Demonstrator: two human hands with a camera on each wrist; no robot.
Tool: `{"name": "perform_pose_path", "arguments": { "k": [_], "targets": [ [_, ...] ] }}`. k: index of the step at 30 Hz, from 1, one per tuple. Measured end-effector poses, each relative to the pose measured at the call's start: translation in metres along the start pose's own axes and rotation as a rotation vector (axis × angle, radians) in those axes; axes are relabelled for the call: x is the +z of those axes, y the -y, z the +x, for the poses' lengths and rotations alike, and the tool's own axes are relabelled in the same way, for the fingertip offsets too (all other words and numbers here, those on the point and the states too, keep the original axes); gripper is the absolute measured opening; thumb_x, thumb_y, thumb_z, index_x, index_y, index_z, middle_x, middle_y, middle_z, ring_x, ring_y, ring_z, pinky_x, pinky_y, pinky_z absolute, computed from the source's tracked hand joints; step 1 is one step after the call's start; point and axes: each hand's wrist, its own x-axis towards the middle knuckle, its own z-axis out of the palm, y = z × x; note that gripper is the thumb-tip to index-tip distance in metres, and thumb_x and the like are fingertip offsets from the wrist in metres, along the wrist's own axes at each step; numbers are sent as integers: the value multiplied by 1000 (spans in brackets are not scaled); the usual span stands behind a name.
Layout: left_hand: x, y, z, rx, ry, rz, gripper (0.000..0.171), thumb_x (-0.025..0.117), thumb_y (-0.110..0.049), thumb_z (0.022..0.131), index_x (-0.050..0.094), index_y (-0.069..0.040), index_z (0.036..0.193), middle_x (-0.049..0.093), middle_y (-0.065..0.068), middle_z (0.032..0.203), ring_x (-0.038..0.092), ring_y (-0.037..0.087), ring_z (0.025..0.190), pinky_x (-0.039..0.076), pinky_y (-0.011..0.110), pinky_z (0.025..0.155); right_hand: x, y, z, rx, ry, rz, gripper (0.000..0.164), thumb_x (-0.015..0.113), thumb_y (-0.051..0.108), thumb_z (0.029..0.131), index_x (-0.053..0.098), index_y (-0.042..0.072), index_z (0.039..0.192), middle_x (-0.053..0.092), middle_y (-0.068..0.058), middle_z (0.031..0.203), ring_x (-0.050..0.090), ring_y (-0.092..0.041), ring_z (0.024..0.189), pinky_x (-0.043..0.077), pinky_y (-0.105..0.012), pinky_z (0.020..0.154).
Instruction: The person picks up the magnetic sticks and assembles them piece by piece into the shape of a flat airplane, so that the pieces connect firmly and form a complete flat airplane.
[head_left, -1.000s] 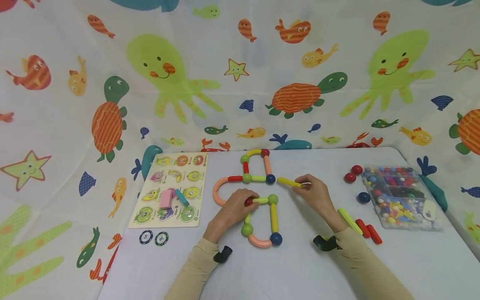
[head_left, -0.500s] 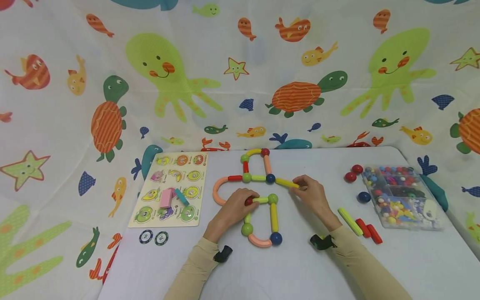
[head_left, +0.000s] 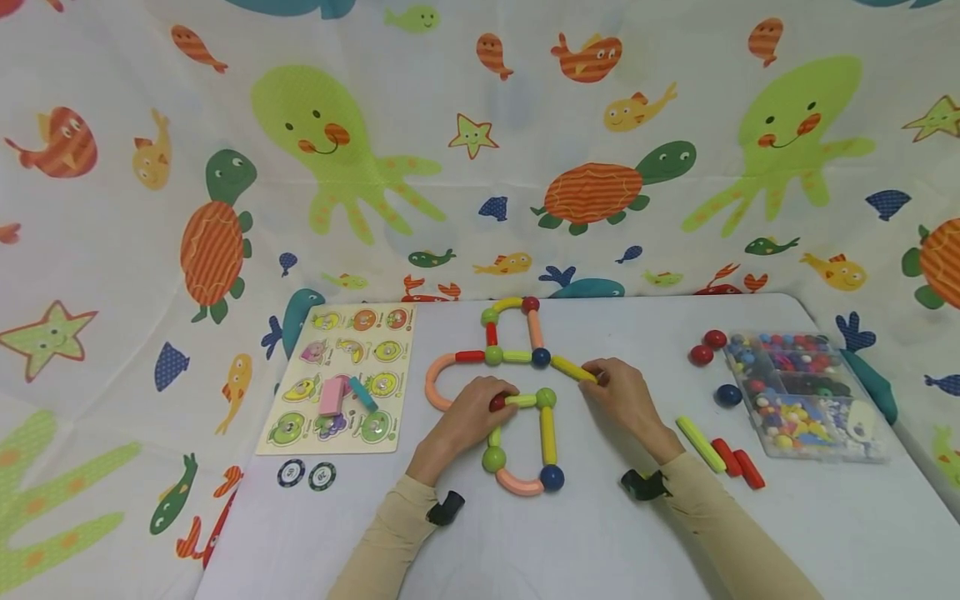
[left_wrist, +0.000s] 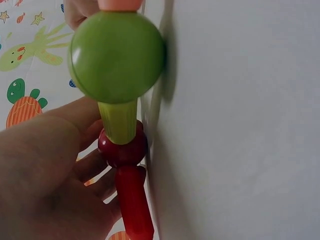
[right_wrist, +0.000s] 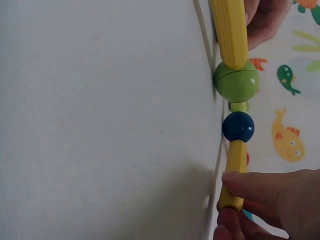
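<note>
My left hand (head_left: 471,415) holds a dark red ball (left_wrist: 120,150) in the lower frame of sticks and balls. From that ball run a yellow-green stick to a green ball (left_wrist: 117,57) and a red stick (left_wrist: 134,202). My right hand (head_left: 621,396) pinches the outer end of a yellow stick (head_left: 572,367) between thumb and fingers. Its other end meets the dark blue ball (right_wrist: 238,127) at the upper frame's corner, and the stick slants toward me. A peach curved stick (head_left: 438,382) reaches from the upper frame down behind my left hand.
To the left lies a fruit puzzle board (head_left: 401,333) bearing small blocks, with two round chips (head_left: 322,476) below. On the right are a yellow-green stick (head_left: 700,444), red sticks (head_left: 748,468), loose balls (head_left: 727,395) and a clear bead box (head_left: 806,396).
My right hand has brought the yellow stick left against the blue ball, then swung its outer end slightly toward me. The left hand has stayed in place on the red ball.
</note>
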Motion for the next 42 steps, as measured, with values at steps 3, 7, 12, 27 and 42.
{"name": "perform_pose_path", "arguments": {
  "k": [3,7,12,27,42],
  "targets": [
    [0,-1,0,-6,1,2,28,70,-24,97,70,-15,124,69,-1,117,57,14,107,51,31,93,0,0,-1,-5,3,1,31,74,11,92,71,4,122,70,-14,107,59,-23,87,51,-34,78],
    [0,-2,1,-6,7,1,28,70,-24,97,69,-15,124,69,-1,117,57,14,106,51,31,92,1,0,-1,-3,2,3,32,75,12,92,71,5,123,70,-14,109,59,-24,89,52,-35,79],
    [0,-2,2,-10,15,0,27,70,-25,97,69,-16,123,68,-2,115,56,13,103,49,30,89,0,0,-1,0,9,9,32,75,13,92,70,4,123,70,-14,113,61,-24,91,54,-37,82],
    [2,-8,8,-28,42,-23,30,72,-26,96,70,-17,123,69,-3,117,58,14,106,51,34,96,-74,-43,-59,9,-160,-40,28,71,20,96,69,4,119,73,-11,102,68,-25,83,49,-25,63],
    [11,-13,17,-2,62,-12,30,69,-26,98,70,-15,125,69,0,120,59,16,112,49,36,102,-85,-68,-119,44,-71,-204,33,82,13,84,71,-6,109,69,-14,89,57,-22,77,46,-34,64]
  ]
}}
